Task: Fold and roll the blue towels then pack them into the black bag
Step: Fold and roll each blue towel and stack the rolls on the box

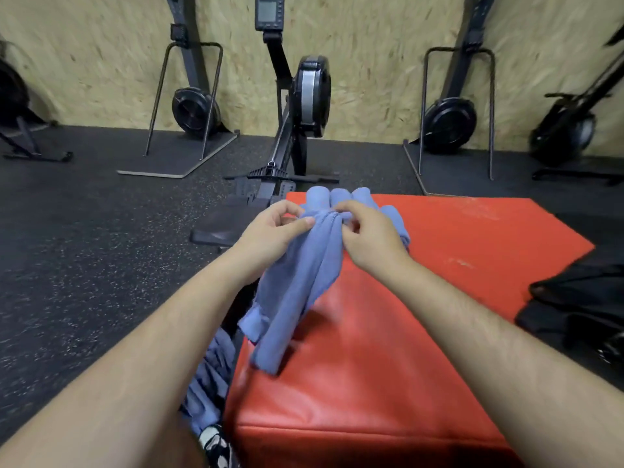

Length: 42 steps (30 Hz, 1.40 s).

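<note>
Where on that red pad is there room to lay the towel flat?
The near end of the red pad, below the held towel, is bare, and so is its right half between the rolled towels and the black bag. The far left corner, by the left hand and right hand, is crowded.

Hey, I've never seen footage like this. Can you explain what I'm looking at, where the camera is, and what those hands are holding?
This is one picture from a camera worn on a person's head, looking forward and down, so you see that person's own left hand and right hand; there is no robot. Both hands pinch the bunched top of a blue towel, which hangs down over a red padded block. At the block's far end lie several rolled towels. More blue cloth hangs low beside its left side. A black bag sits at its right edge. Behind stands a rowing machine by a chipboard wall.
</note>
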Motion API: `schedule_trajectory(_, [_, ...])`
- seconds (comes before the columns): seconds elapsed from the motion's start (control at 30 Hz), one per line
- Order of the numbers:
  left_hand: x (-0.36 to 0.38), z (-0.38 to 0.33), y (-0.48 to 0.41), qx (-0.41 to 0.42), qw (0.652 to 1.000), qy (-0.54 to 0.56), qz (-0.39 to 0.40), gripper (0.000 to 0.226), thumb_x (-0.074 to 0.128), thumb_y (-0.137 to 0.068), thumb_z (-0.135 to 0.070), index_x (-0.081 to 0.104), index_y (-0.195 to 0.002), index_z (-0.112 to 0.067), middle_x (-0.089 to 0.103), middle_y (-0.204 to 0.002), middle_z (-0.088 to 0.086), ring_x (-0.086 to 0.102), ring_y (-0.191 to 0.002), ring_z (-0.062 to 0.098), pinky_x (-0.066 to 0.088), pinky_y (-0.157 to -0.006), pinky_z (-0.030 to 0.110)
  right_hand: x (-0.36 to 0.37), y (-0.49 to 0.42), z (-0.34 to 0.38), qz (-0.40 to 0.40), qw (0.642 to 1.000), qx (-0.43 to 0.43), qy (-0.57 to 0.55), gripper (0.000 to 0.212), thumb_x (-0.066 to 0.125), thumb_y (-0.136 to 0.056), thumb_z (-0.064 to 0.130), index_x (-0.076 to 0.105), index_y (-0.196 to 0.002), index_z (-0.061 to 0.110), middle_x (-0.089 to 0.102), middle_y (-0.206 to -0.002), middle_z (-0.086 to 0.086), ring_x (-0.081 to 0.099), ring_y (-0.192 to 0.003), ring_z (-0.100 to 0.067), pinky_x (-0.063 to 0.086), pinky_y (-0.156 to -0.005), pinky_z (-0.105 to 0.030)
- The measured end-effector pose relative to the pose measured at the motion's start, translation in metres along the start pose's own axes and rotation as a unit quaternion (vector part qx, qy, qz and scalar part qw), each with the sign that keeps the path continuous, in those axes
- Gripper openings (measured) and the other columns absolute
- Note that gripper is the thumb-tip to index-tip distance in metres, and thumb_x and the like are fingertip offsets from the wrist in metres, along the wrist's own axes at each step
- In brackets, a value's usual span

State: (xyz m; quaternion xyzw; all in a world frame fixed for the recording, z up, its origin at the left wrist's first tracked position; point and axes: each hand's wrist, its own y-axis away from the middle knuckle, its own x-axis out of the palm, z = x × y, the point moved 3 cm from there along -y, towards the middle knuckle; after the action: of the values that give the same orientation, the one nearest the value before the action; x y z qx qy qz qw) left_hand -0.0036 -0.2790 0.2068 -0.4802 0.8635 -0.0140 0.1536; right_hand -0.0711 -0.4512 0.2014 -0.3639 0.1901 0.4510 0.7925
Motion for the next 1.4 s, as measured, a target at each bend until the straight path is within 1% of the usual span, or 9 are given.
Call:
schedule_trajectory(0.1, [0.034,-0.006,-0.008,-0.034,0.999,0.012,0.003,0.019,0.069,-0.088,-0.030,0.055,-0.076,-0.027,0.048,-0.066,-0.007,0.038,-0.059,0.013,0.025,-0.052,0.029,-0.019,0.006,-0.019,-0.008,0.987,0.126,-0.102,0.020,0.051,-0.090,0.014,0.064,-0.101,0.023,0.059,-0.078,0.013,0.056,-0.081,-0.009,0.041,-0.065,-0.015])
schedule_trajectory(0.2, [0.061,-0.006,-0.015,-0.107,0.990,0.092,-0.018,0.023,0.063,-0.088,-0.032,0.051,-0.070,-0.027,0.044,-0.060,-0.012,0.040,-0.054,0.009,0.031,-0.051,0.024,-0.030,0.010,-0.033,0.015,0.951,0.190,-0.243,0.007,0.056,-0.086,0.024,0.061,-0.081,0.023,0.060,-0.081,0.008,0.057,-0.074,-0.012,0.044,-0.070,-0.030])
schedule_trajectory(0.43, [0.100,0.013,-0.015,-0.218,0.966,0.124,0.060,0.030,0.061,-0.098,-0.036,0.061,-0.071,-0.024,0.055,-0.050,-0.012,0.050,-0.044,0.004,0.037,-0.052,0.023,-0.028,0.031,-0.072,0.063,0.893,0.220,-0.388,0.007,0.069,-0.093,0.014,0.069,-0.090,0.008,0.072,-0.084,-0.005,0.066,-0.078,-0.012,0.052,-0.067,-0.021])
schedule_trajectory(0.6, [0.104,0.041,-0.018,-0.234,0.967,0.072,0.073,0.022,0.061,-0.098,-0.019,0.057,-0.077,-0.022,0.061,-0.055,-0.012,0.054,-0.047,0.003,0.041,-0.051,0.020,-0.016,0.032,-0.095,0.082,0.896,0.269,-0.343,0.023,0.080,-0.078,0.000,0.070,-0.099,0.001,0.073,-0.096,-0.016,0.067,-0.088,-0.020,0.055,-0.090,-0.035])
schedule_trajectory(0.8, [0.077,0.063,-0.022,-0.249,0.966,0.071,0.000,0.025,0.063,-0.095,-0.009,0.054,-0.075,-0.020,0.061,-0.058,-0.007,0.055,-0.050,0.007,0.041,-0.045,0.019,-0.031,0.030,-0.120,0.093,0.892,0.306,-0.320,0.023,0.075,-0.081,-0.003,0.070,-0.103,0.005,0.070,-0.084,-0.005,0.062,-0.076,-0.011,0.049,-0.063,-0.013])
schedule_trajectory(1.03, [0.054,0.087,-0.014,-0.329,0.938,-0.111,-0.005,0.028,0.043,-0.081,0.012,0.049,-0.069,-0.013,0.044,-0.068,0.008,0.040,-0.061,0.020,0.037,-0.058,0.028,-0.038,0.058,-0.161,0.235,0.859,0.430,-0.150,0.066,0.088,-0.033,0.010,0.068,-0.095,0.001,0.054,-0.084,-0.012,0.047,-0.079,-0.026,0.037,-0.068,-0.042])
schedule_trajectory(1.17, [0.052,0.092,-0.005,-0.358,0.930,-0.084,0.008,0.011,0.053,-0.065,-0.006,0.051,-0.071,-0.015,0.046,-0.067,0.003,0.040,-0.057,0.018,0.033,-0.053,0.024,-0.028,0.062,-0.148,0.270,0.804,0.461,-0.262,0.010,0.065,-0.082,0.006,0.064,-0.092,0.003,0.063,-0.082,-0.015,0.060,-0.070,-0.024,0.049,-0.065,-0.034])
schedule_trajectory(1.3, [0.056,0.098,-0.006,-0.348,0.937,-0.005,0.039,0.025,0.076,-0.069,-0.034,0.072,-0.086,-0.016,0.073,-0.080,0.002,0.066,-0.072,0.021,0.049,-0.066,0.030,-0.023,0.069,-0.147,0.305,0.762,0.488,-0.296,0.030,0.057,-0.097,0.039,0.064,-0.081,0.015,0.064,-0.068,-0.004,0.059,-0.050,-0.013,0.046,-0.044,-0.019])
schedule_trajectory(1.4, [0.059,0.099,-0.008,-0.316,0.948,-0.022,0.041,0.013,0.075,-0.082,-0.023,0.066,-0.074,-0.019,0.070,-0.075,0.002,0.062,-0.071,0.020,0.046,-0.065,0.028,-0.028,0.076,-0.149,0.307,0.810,0.452,-0.214,0.023,0.065,-0.093,0.038,0.068,-0.085,0.016,0.071,-0.074,-0.003,0.066,-0.062,-0.013,0.054,-0.055,-0.025])
